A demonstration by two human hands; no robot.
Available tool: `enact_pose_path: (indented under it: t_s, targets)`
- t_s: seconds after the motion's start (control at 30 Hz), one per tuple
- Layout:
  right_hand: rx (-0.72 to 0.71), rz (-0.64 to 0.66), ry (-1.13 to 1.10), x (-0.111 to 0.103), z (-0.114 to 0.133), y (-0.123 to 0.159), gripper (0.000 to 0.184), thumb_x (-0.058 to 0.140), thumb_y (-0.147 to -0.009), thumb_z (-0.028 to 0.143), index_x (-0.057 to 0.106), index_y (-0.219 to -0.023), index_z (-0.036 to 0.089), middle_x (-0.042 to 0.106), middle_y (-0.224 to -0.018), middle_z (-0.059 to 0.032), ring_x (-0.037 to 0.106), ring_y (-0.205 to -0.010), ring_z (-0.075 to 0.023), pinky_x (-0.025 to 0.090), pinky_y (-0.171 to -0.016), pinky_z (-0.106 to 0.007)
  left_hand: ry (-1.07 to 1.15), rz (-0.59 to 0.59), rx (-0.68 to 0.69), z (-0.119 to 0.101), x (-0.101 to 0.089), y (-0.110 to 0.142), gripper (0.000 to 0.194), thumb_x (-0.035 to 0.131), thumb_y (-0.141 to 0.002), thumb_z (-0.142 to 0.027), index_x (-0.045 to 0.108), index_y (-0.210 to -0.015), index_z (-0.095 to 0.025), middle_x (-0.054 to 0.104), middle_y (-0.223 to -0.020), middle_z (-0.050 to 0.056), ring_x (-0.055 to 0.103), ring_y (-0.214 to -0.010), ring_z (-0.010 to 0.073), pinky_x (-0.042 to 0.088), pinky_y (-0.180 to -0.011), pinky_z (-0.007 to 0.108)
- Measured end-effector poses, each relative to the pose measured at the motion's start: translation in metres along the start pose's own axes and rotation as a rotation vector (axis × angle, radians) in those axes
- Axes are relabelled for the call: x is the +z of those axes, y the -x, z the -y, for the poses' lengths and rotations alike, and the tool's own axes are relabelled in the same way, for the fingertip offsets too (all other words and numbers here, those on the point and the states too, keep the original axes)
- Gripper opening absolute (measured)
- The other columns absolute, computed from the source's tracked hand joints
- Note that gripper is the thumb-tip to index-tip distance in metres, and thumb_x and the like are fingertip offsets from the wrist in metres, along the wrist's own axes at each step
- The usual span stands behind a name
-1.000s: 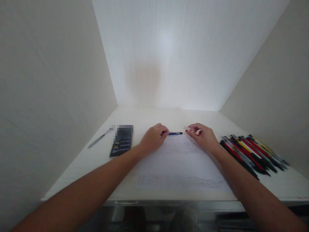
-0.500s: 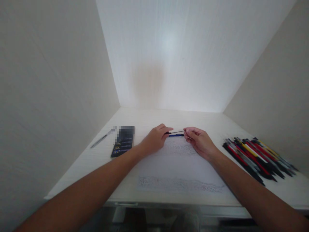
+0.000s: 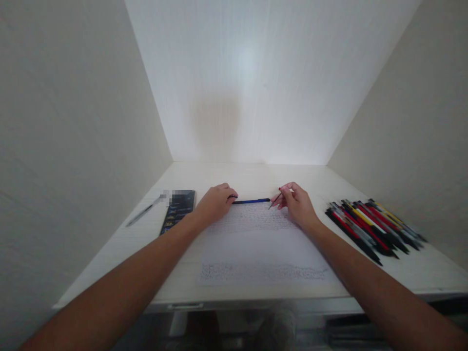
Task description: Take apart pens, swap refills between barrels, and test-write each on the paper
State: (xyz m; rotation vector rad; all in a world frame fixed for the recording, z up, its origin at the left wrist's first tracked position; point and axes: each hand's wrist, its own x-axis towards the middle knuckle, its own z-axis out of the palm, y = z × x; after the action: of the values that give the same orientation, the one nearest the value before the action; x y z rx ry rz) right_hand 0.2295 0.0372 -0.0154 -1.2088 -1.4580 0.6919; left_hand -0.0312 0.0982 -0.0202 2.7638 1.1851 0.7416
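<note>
Right hand [image 3: 298, 202] pinched thin rod [image 3: 276, 198], slanting below fingertips; left hand [image 3: 215, 204] gripped dark piece [image 3: 232, 196]. Blue pen [image 3: 252, 201] lay between both hands' fingers; light, steady pinch seemed best.

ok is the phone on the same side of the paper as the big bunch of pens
No, the phone lies left of the paper, while the bunch of pens lies to its right.

Both forearms [image 3: 135, 273] are bare, slender and tapering toward the wrists [image 3: 196, 220]. The hands [image 3: 298, 204] are bare too, with slim fingers [image 3: 287, 193], their finer details blurred.
</note>
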Motion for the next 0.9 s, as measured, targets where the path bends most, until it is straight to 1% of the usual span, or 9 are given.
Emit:
enact_pose_path:
  t_s: [0.13,0.27,0.33,0.47,0.53,0.6,0.7,0.8,0.9]
  targets:
    - [0.011,-0.030,0.015,-0.003,-0.003,-0.001,0.029,0.048,-0.093,0.050,0.046,-0.086,0.022,0.072,-0.071,-0.0057,0.065,-0.055,-0.0171,0.048,-0.047,-0.027,-0.053,0.017,-0.077,0.000,0.001,0.001,0.023,0.050,-0.094,-0.028,0.071,-0.094,-0.021,0.072,-0.097,0.006,0.062,-0.092,0.0227,0.046,-0.085,0.040]
    - [0.027,-0.067,0.094,-0.006,-0.012,-0.003,0.032,0.047,-0.093,0.051,0.050,-0.084,0.021,0.072,-0.077,-0.0063,0.061,-0.054,-0.0156,0.041,-0.043,-0.026,-0.039,0.004,-0.129,-0.001,0.002,0.001,0.023,0.050,-0.093,-0.029,0.071,-0.091,-0.021,0.073,-0.096,0.005,0.063,-0.091,0.0219,0.045,-0.085,0.038]
    - [0.014,-0.086,0.099,-0.007,-0.015,-0.004,0.032,0.047,-0.093,0.051,0.053,-0.083,0.022,0.069,-0.078,-0.0053,0.058,-0.055,-0.0146,0.041,-0.044,-0.026,-0.026,-0.005,-0.147,0.000,0.003,0.001,0.022,0.051,-0.093,-0.028,0.072,-0.091,-0.021,0.073,-0.096,0.005,0.063,-0.090,0.0214,0.045,-0.085,0.038]
    - [-0.013,-0.058,0.083,-0.007,-0.014,-0.004,0.033,0.045,-0.095,0.049,0.053,-0.078,0.022,0.058,-0.063,-0.0003,0.050,-0.050,-0.0132,0.041,-0.047,-0.027,-0.014,-0.019,-0.158,0.000,0.006,0.001,0.020,0.053,-0.092,-0.028,0.072,-0.093,-0.021,0.073,-0.098,0.005,0.063,-0.092,0.0204,0.045,-0.087,0.037]
    - [-0.017,-0.046,0.092,-0.007,-0.013,-0.003,0.034,0.043,-0.096,0.049,0.050,-0.077,0.023,0.055,-0.058,0.0010,0.048,-0.048,-0.0128,0.040,-0.047,-0.027,-0.013,-0.025,-0.169,0.001,0.008,0.001,0.020,0.053,-0.091,-0.028,0.072,-0.092,-0.021,0.073,-0.099,0.005,0.063,-0.092,0.0203,0.046,-0.087,0.036]
    - [-0.010,-0.051,0.100,-0.007,-0.012,-0.002,0.033,0.042,-0.097,0.050,0.048,-0.078,0.023,0.055,-0.058,0.0016,0.047,-0.045,-0.0123,0.037,-0.045,-0.026,-0.018,-0.027,-0.183,0.000,0.008,0.001,0.020,0.054,-0.091,-0.029,0.072,-0.091,-0.020,0.072,-0.098,0.006,0.062,-0.091,0.0206,0.046,-0.085,0.036]
    - [-0.001,-0.096,0.127,-0.008,-0.013,-0.003,0.032,0.040,-0.097,0.050,0.044,-0.079,0.024,0.056,-0.058,0.0021,0.045,-0.042,-0.0116,0.034,-0.041,-0.026,-0.036,-0.020,-0.198,-0.001,0.006,0.001,0.021,0.054,-0.091,-0.030,0.073,-0.090,-0.021,0.071,-0.096,0.007,0.062,-0.089,0.0208,0.045,-0.083,0.036]
    - [0.001,-0.119,0.151,-0.010,-0.014,-0.003,0.032,0.038,-0.097,0.051,0.043,-0.080,0.024,0.058,-0.059,0.0015,0.047,-0.042,-0.0119,0.036,-0.041,-0.026,-0.061,-0.002,-0.199,-0.004,0.001,0.001,0.021,0.054,-0.091,-0.029,0.073,-0.088,-0.021,0.071,-0.094,0.007,0.062,-0.086,0.0210,0.044,-0.081,0.036]
    - [0.035,-0.100,0.160,-0.009,-0.016,-0.003,0.034,0.038,-0.096,0.054,0.042,-0.080,0.025,0.060,-0.059,0.0006,0.047,-0.040,-0.0125,0.036,-0.040,-0.027,-0.091,0.008,-0.193,-0.007,-0.002,0.001,0.023,0.052,-0.091,-0.029,0.073,-0.086,-0.020,0.069,-0.091,0.008,0.061,-0.082,0.0221,0.043,-0.078,0.038]
